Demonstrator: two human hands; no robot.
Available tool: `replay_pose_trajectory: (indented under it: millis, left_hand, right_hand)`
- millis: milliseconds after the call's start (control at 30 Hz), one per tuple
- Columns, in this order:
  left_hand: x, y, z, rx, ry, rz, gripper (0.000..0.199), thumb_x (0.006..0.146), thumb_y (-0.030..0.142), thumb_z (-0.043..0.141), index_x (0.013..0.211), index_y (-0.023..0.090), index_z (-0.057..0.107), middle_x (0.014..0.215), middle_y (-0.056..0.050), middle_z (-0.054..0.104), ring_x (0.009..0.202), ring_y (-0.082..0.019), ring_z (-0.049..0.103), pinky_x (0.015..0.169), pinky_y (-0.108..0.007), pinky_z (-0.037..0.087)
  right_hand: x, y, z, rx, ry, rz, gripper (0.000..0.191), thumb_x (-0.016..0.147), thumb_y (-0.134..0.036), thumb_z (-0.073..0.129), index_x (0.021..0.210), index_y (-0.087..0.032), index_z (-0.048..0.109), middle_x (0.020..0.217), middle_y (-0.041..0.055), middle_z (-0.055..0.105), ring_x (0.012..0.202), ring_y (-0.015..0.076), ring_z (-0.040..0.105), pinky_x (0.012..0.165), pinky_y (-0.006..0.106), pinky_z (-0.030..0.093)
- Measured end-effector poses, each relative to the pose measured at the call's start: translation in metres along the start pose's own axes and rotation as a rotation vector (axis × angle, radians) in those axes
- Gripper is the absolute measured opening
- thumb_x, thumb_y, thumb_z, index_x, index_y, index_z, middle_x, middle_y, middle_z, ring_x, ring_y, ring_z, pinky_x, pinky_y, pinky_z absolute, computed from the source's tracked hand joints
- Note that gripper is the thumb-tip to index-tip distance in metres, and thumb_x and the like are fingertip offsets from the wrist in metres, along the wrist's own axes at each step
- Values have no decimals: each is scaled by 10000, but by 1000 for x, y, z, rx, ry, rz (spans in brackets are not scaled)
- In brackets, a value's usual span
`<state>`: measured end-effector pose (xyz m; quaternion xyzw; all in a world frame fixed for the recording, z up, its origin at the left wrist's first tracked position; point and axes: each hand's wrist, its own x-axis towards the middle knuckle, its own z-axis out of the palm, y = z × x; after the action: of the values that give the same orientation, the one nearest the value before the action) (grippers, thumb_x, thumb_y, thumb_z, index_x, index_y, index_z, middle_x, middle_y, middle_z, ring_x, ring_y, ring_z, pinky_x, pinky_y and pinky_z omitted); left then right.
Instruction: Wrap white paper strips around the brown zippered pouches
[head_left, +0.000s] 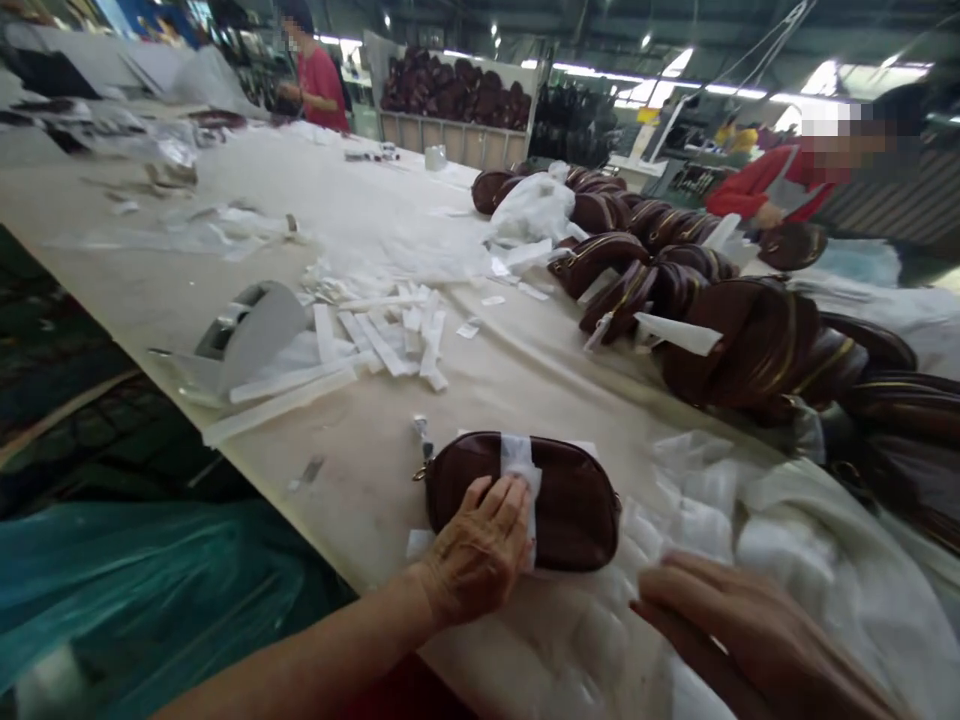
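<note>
A dark brown oval bag (574, 505) lies flat near the table's front edge, with a white paper strip (516, 452) around its middle. My left hand (484, 550) rests on the bag's left half, its fingertips pressed together on the strip. To the right of the bag, my right hand (720, 610) is over clear plastic wrapping (795, 550), blurred by motion; whether it holds anything is hidden. A small metal ring with a tag (421, 435) sticks out at the bag's left end.
White paper strips (390, 340) and a tape dispenser (259, 335) lie at the left. Many brown bags (757, 340) are piled along the right. Teal plastic (187, 590) hangs below the table's left edge. People in red stand at the far left (322, 85) and right (787, 180).
</note>
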<state>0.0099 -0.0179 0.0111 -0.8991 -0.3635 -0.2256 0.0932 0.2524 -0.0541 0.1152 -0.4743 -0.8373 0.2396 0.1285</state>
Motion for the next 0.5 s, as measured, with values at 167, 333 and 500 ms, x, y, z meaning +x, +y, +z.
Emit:
replay_pose_trajectory:
  millis: [167,333,500]
  left_hand:
    - [-1,-3,0,-28,-22,-1,391,937,266,379,1218,33,519,1274,-188,525,1213,-297,465,1021,-452,304]
    - [-3,-6,1,-20,-41,11,426,946,279,354,1264,30,489,1331,-205,474,1258,-324,424,1017,-457,316]
    - [-3,-8,1,-62,-51,16,410,945,279,361,1238,37,515,1323,-217,482,1254,-346,430,997,-463,337]
  right_hand:
    - [131,-2,0,-103,-308,-200,276,903,-268,427,685,-206,584,644,8,566,563,116,466,546,243,312]
    - [178,14,18,-261,-455,-197,188,853,-226,520,679,-194,582,630,-9,541,539,94,433,535,236,258]
    - [201,25,22,-138,-599,-121,161,811,-246,590,661,-189,607,614,-42,527,550,76,436,547,206,278]
